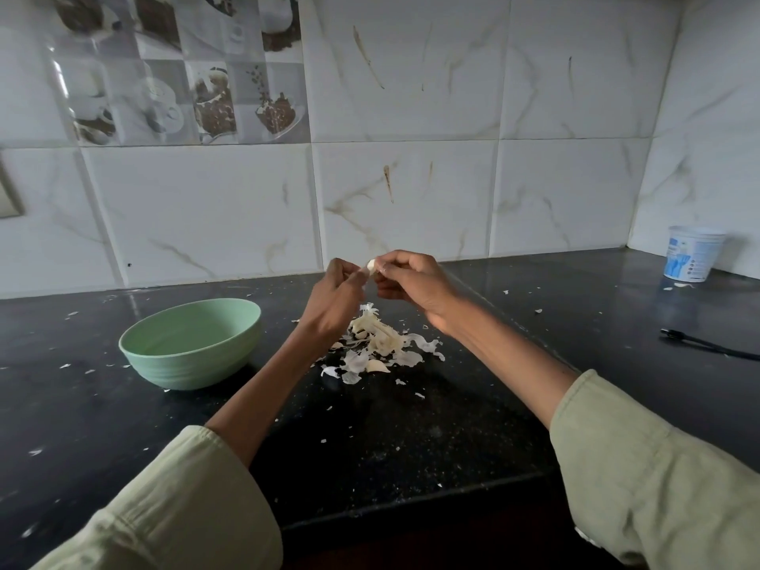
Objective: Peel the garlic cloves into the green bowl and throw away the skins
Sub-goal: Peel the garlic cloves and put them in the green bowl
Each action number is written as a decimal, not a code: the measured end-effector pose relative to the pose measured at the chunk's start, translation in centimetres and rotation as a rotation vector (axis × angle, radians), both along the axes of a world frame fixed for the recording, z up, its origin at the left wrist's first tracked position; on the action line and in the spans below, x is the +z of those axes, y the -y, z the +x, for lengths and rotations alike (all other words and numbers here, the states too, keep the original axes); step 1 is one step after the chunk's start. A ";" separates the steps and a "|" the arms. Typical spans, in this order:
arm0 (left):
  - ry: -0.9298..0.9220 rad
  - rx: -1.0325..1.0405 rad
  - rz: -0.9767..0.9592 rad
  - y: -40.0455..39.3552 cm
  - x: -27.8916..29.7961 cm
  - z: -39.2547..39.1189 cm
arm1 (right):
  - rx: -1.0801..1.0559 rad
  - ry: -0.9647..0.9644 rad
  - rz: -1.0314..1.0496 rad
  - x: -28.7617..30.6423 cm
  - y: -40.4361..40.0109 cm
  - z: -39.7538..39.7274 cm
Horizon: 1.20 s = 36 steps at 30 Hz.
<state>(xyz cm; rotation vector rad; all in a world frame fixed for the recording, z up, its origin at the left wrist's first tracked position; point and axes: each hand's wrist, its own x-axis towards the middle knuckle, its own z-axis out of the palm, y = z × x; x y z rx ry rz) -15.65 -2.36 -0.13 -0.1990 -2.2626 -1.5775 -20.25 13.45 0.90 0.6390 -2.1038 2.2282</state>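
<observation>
Above the dark worktop (411, 438), a garlic clove (371, 266) is pinched between the two hands, raised over the pile of skins (380, 347). The left hand (335, 300) closes its grip on the clove from 9 o'clock, thumb and fingertip meeting at the clove's lower left edge. The right hand (411, 281) grips it from 3 o'clock, fingers curled, their tips touching the clove's right side. The clove thus sits at the very tips of both grips, not in either palm.

The green bowl (191, 349) stands on the worktop at 8 o'clock from the hands, well apart from them; its inside shows no cloves. The pile of skins lies at 6 o'clock, directly under the hands, with an unpeeled clove (377, 366) at its near edge. A white tub (693, 253) stands in the far corner at 3 o'clock, and a black cable (707, 346) lies nearer along the right edge.
</observation>
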 end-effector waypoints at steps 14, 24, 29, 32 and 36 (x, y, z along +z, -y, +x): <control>-0.107 -0.059 -0.134 0.2 -0.5 0.1 | -0.097 -0.247 0.178 0.3 0.0 0.6; -0.274 0.103 -0.099 0.1 -0.3 0.3 | 0.016 -0.189 0.060 0.2 0.4 1.2; -0.206 0.042 0.089 -0.2 0.0 0.4 | 0.106 0.000 -0.100 0.3 0.6 1.5; -0.169 -0.054 0.174 -0.3 0.2 0.8 | 0.173 0.155 -0.195 0.2 0.7 1.5; -0.125 -0.080 0.151 -0.1 0.1 0.8 | 0.131 0.084 -0.143 0.5 -0.1 1.0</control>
